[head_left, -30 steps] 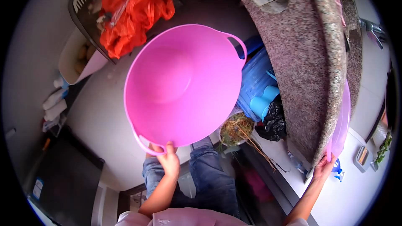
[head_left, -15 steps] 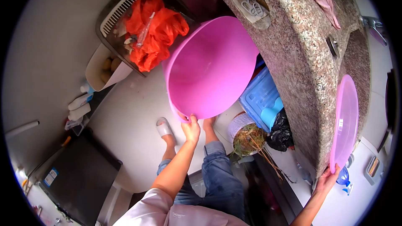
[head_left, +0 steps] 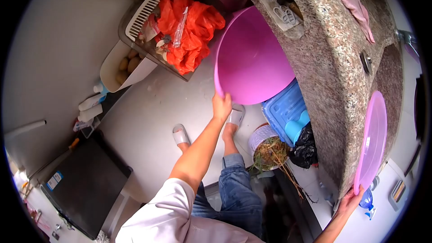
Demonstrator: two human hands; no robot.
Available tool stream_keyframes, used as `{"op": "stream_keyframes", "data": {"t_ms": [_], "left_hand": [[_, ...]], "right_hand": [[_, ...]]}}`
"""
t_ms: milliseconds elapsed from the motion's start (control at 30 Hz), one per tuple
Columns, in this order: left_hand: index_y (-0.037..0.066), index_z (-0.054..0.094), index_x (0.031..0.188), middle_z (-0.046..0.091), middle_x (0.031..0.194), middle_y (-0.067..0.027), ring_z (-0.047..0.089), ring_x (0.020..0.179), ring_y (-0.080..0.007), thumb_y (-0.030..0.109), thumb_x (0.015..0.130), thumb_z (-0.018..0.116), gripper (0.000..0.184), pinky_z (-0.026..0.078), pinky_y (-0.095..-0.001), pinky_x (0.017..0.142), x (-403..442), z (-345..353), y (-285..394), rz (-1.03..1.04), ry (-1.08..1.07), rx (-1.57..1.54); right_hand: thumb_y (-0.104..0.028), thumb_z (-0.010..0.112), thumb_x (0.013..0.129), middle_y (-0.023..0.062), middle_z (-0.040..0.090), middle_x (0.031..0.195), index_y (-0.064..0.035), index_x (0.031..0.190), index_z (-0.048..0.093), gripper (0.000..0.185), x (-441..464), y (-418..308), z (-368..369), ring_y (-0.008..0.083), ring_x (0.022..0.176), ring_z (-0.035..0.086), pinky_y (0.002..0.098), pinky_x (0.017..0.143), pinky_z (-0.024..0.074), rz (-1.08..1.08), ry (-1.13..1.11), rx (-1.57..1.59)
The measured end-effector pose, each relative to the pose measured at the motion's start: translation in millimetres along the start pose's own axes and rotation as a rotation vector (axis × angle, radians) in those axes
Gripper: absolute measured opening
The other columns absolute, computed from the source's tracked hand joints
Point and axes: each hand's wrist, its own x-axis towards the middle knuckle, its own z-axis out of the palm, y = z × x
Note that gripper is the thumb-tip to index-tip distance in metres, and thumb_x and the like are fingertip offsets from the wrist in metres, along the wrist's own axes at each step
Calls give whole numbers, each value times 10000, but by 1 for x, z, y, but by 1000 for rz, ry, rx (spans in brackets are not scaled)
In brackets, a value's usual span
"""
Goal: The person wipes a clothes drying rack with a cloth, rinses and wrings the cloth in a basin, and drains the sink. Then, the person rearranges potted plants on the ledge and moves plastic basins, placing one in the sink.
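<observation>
My left hand point(head_left: 222, 107) grips the near rim of a large pink tub point(head_left: 254, 58), which is tilted with its mouth towards me. Part of the tub's right side goes out of sight behind the granite counter point(head_left: 333, 63). Off to the right, my right hand point(head_left: 348, 202) holds the lower edge of a smaller pink basin point(head_left: 372, 139), which stands on its side against the counter. Its fingers are partly hidden by the basin rim. Below the tub lies a blue plastic container point(head_left: 285, 105) with a light-blue piece point(head_left: 297, 126) by it.
A dark bin point(head_left: 180, 73) with a red plastic bag point(head_left: 189, 27) stands at upper left, above a white holder point(head_left: 135, 77) of potatoes. Right of my feet are a pot of dry plants point(head_left: 270, 153) and a black bag point(head_left: 304, 148). A pink cloth point(head_left: 353, 0) hangs over the counter.
My left hand has moved the large tub up and to the right, further behind the counter edge. My right hand keeps hold of the small basin in nearly the same place.
</observation>
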Motion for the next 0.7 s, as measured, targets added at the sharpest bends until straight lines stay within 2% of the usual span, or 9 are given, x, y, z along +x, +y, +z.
{"op": "stream_keyframes", "data": {"t_ms": [100,167,267,367,467,567,600,633,700], "left_hand": [[-36,577,1106,664,877,-255,664,873,-417,97,855,539,286,516,-453,772,42,30,28,85,41,-56],[-11,555,1197,679,983,-227,680,887,-381,95,873,552,341,533,-458,801,68,56,22,112,26,25],[39,470,1336,661,1157,-165,671,977,-329,126,899,612,468,548,-469,825,116,109,-19,-128,-117,-370],[75,363,1426,565,1333,-126,625,1097,-296,176,905,676,616,535,-468,899,115,98,42,-312,-329,-561],[86,230,1509,444,1466,-147,591,1174,-291,214,889,715,797,506,-425,958,119,95,49,-282,-472,-573],[88,110,1555,327,1547,-189,585,1197,-297,233,883,719,919,479,-393,997,94,74,46,-81,-456,-410],[70,123,1560,368,1524,-225,595,1193,-300,255,883,712,916,486,-376,987,81,72,18,-150,-351,-129],[53,221,1528,439,1464,-239,625,1141,-308,270,866,718,856,505,-377,948,64,56,-2,-161,-307,-22],[0,462,1407,600,1293,-248,670,1062,-296,283,865,703,657,530,-359,899,18,15,-52,-186,-195,93]], "right_hand": [[-134,544,981,103,660,931,41,1115,576,223,0,0,-1,140,758,678,164,568,604,-12,-3,-10],[-136,532,983,105,659,936,51,1126,567,238,-9,1,10,140,761,676,172,576,609,-4,-29,-16],[-128,507,988,96,658,944,61,1139,559,247,-9,1,13,148,796,673,187,619,620,2,-42,-5],[-117,499,988,91,659,952,58,1143,560,241,4,7,-9,152,808,669,190,646,622,-118,-162,-128],[-120,545,966,94,657,939,56,1123,565,238,-20,2,29,146,775,667,179,645,610,-48,0,-74],[-118,581,946,102,660,943,53,1110,570,238,-13,0,19,143,772,670,172,616,594,3,60,-5],[-114,581,946,104,662,950,54,1111,570,236,-12,0,18,145,779,672,173,614,593,3,61,5],[-111,581,945,107,663,956,54,1111,571,234,-11,1,17,147,786,674,174,611,592,7,61,14],[-83,590,931,128,656,1007,67,1141,561,260,-8,0,14,191,878,669,231,745,600,41,55,69]]}}
